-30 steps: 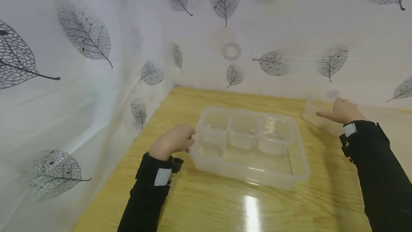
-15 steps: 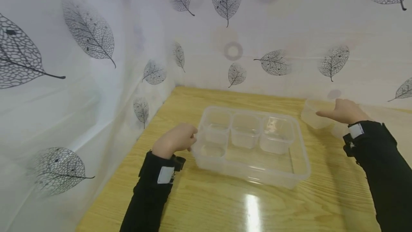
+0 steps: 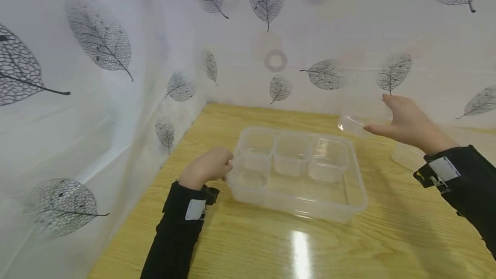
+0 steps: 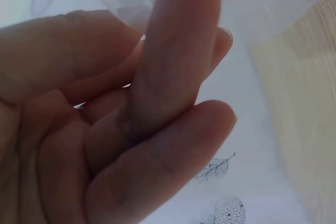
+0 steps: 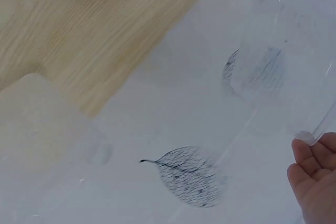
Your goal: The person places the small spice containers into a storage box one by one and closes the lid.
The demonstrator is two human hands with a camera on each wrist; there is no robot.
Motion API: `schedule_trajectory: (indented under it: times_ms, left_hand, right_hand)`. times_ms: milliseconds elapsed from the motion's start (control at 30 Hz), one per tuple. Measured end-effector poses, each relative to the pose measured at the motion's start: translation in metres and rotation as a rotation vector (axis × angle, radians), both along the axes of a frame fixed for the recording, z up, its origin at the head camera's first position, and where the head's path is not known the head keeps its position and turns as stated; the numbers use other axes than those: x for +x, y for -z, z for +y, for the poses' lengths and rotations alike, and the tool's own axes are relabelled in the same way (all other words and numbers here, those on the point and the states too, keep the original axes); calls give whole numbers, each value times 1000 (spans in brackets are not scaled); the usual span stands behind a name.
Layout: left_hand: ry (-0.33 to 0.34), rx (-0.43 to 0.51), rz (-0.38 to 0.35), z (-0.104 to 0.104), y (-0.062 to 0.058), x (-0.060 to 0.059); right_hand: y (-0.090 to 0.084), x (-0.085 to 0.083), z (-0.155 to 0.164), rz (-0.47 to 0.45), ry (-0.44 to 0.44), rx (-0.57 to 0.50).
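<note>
A large clear plastic storage box (image 3: 310,206) stands on the table, with small clear containers (image 3: 328,171) in a row along its far side. At its left end, my left hand (image 3: 205,169) grips the rim between thumb and curled fingers; the left wrist view shows these fingers (image 4: 176,51) against the clear plastic. My right hand (image 3: 410,122) holds another small clear container (image 5: 286,61) above the table's far right, thumb on the near side. That container is see-through and faint in the head view.
One more small clear container (image 3: 407,156) sits on the table below the right wrist. The wood-grain table (image 3: 248,240) carries a bright reflection near its front. Pale sheeting with leaf prints (image 3: 325,74) hangs along the back and left side.
My right hand has lifted a small container off the table at the far right and moved it up and slightly left. The left hand stays on the box's rim.
</note>
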State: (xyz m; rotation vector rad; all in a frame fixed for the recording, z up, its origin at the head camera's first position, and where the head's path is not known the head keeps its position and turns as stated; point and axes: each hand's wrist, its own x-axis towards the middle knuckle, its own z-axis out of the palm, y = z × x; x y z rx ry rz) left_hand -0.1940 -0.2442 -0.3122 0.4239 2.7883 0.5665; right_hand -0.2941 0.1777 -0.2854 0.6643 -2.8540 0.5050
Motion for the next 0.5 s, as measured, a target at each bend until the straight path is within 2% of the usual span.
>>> schedule_trajectory:
  times_ms: [233, 333, 500]
  left_hand:
    - [5, 7, 9, -3, 0, 1]
    - [11, 2, 8, -2, 0, 1]
    - [29, -1, 20, 1, 1, 1]
  right_hand:
    - [-13, 47, -41, 164, -156, -12]
    - [-10, 63, -52, 218, -219, -4]
    - [-2, 81, -61, 275, -323, -11]
